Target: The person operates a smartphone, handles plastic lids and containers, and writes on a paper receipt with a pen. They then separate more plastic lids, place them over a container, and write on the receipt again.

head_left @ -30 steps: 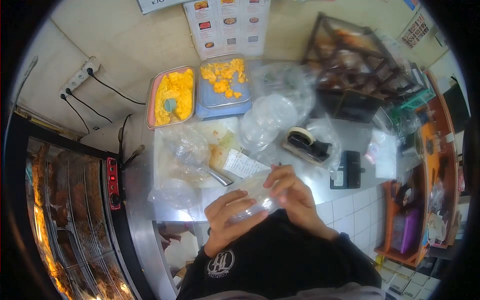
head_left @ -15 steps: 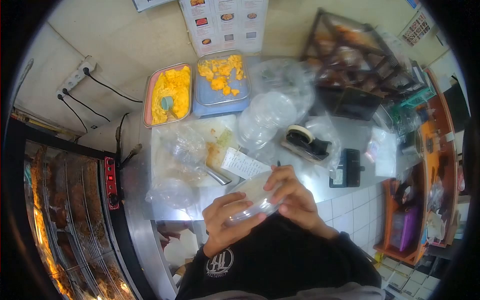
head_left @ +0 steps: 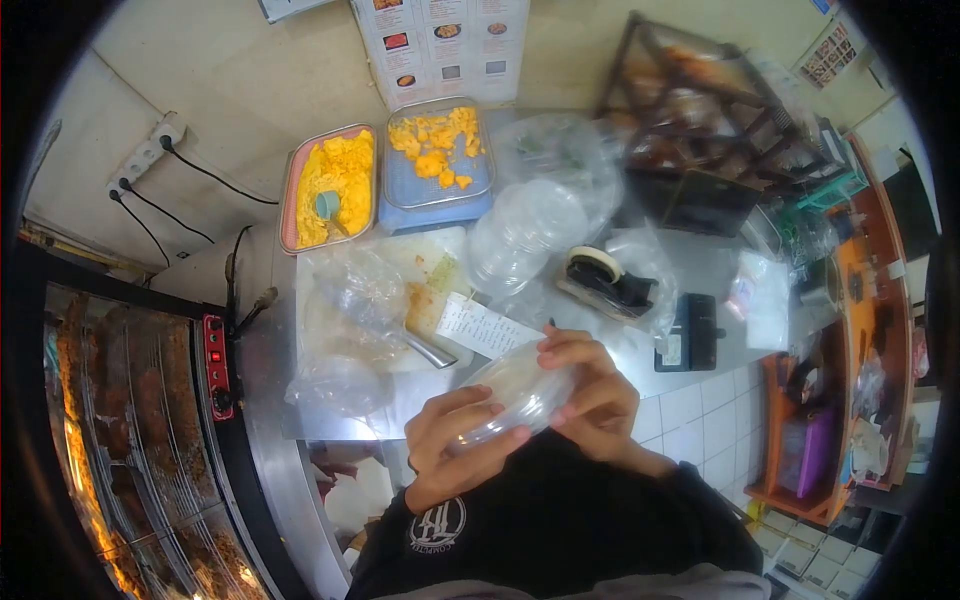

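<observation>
Both hands grip a clear round plastic container [head_left: 522, 392] in front of my chest, tilted above the counter's front edge. My left hand [head_left: 455, 440] wraps its lower left side, thumb and fingers bent around it. On the upper right side, my right hand [head_left: 597, 400] presses with fingers and thumb at the rim. What the container holds, if anything, I cannot make out. Just beyond it lies a paper slip with writing [head_left: 482, 325]. Left of the slip, a metal handle [head_left: 430, 348] sticks out from a crumpled clear plastic bag [head_left: 362, 290] on a white board [head_left: 440, 245].
A tray of yellow food [head_left: 340, 185] with a scoop and a blue tray [head_left: 440, 190] stand at the back. Clear round lids [head_left: 530, 225], a tape dispenser [head_left: 605, 280] and a black wallet-like case [head_left: 688, 335] lie rightward. A lit glass cabinet [head_left: 130, 440] is at left.
The view has shifted slightly. My right fingers have moved a little along the container's rim; both hands keep their grip.
</observation>
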`<action>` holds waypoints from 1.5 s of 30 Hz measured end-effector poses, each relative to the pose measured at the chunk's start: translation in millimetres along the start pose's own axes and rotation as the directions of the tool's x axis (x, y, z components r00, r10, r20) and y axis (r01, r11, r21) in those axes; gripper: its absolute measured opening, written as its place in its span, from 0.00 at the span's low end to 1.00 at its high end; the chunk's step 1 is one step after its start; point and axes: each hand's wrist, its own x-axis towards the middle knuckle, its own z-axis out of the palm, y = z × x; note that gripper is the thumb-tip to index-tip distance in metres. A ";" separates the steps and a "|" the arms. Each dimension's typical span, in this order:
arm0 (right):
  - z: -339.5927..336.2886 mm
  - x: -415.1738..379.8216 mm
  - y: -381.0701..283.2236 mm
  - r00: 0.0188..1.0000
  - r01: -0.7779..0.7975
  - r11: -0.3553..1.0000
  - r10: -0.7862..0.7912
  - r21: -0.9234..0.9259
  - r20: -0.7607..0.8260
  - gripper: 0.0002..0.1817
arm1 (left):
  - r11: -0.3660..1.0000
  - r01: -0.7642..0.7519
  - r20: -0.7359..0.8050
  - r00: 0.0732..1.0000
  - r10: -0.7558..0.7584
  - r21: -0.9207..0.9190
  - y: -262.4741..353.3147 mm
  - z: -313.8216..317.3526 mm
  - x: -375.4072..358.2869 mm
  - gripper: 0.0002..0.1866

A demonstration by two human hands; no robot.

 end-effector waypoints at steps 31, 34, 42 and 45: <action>-24.7 2.1 10.2 0.993 -0.067 0.923 0.097 -0.379 0.060 0.15 | 0.826 0.506 0.302 0.850 -0.430 -0.249 -7.7 -7.5 1.5 0.18; -16.3 4.9 12.8 0.996 -0.031 0.943 0.058 -0.333 0.070 0.15 | 0.920 0.369 0.234 0.914 -0.333 -0.132 -9.7 -5.8 -0.5 0.19; -23.5 15.0 -1.2 0.963 -0.126 0.989 0.139 -0.070 0.231 0.13 | 0.983 0.177 0.268 0.950 -0.159 -0.044 -4.3 -13.0 1.4 0.19; -22.6 15.3 -8.5 0.944 -0.184 0.972 0.216 -0.145 0.249 0.12 | 0.984 0.169 0.302 0.943 -0.143 -0.060 -4.3 -14.4 -0.3 0.19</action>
